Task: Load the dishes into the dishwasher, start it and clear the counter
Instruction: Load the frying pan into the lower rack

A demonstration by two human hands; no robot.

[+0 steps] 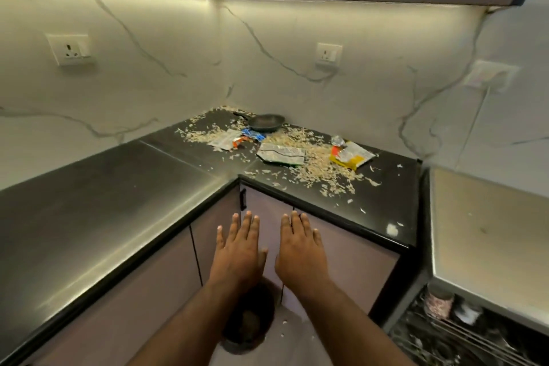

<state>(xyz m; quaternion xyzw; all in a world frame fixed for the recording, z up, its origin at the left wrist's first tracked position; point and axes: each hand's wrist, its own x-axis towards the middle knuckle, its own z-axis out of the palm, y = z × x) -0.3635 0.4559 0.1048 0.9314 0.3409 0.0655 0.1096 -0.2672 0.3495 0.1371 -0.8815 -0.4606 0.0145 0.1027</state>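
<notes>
Black counter (98, 202) runs around a corner under marble walls. In the far corner sits a dark pan (266, 122), its handle pointing left, amid scattered flakes (315, 162). Near the pan lie a silver wrapper (223, 140), a blue-orange wrapper (251, 137), a larger silver packet (280, 154) and a yellow packet (352, 154). Both hands hover side by side in front of the cabinet doors (350, 249), below the counter edge: left hand (240, 249) and right hand (300, 246), fingers straight and spread, holding nothing. At lower right an open dishwasher rack (463, 333) holds a cup (438, 300).
</notes>
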